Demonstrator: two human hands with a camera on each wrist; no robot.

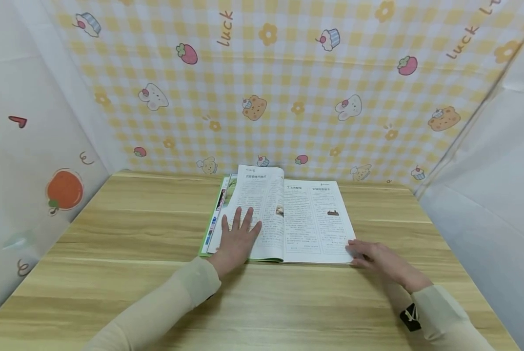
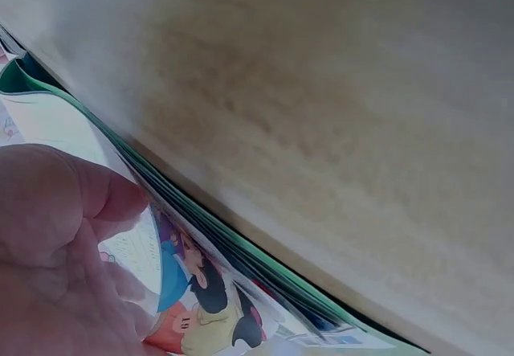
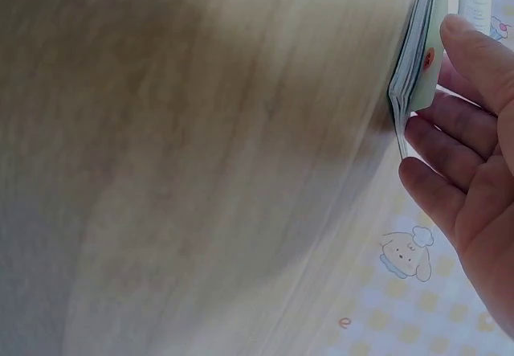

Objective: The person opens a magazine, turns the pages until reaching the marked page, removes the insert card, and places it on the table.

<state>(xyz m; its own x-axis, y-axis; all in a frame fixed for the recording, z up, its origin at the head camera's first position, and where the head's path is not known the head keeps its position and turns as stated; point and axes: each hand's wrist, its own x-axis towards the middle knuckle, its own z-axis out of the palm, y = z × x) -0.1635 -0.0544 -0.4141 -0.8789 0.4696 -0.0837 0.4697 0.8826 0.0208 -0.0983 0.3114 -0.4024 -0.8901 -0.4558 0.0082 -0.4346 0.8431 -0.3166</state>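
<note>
A magazine (image 1: 310, 229) lies spread on the wooden table, printed text on both facing pages. On its left page (image 1: 255, 195) my left hand (image 1: 239, 239) rests palm down, fingers spread. The left wrist view shows that hand (image 2: 72, 251) close over a colourful illustration (image 2: 213, 300) by the magazine's edge. At the lower right corner of the right page, my right hand (image 1: 382, 261) touches the paper with loosely bent fingers. From the right wrist, the thumb and fingertips of this hand (image 3: 474, 131) appear apart beside the page edges (image 3: 414, 59); exact contact is unclear.
The magazine sits toward the back of the wood-grain table (image 1: 148, 219). Behind it rises a yellow checked curtain (image 1: 279, 87) with cartoon prints. White panels stand at the left (image 1: 20, 146) and right (image 1: 494, 170). A small black object (image 1: 410, 318) shows by the right sleeve.
</note>
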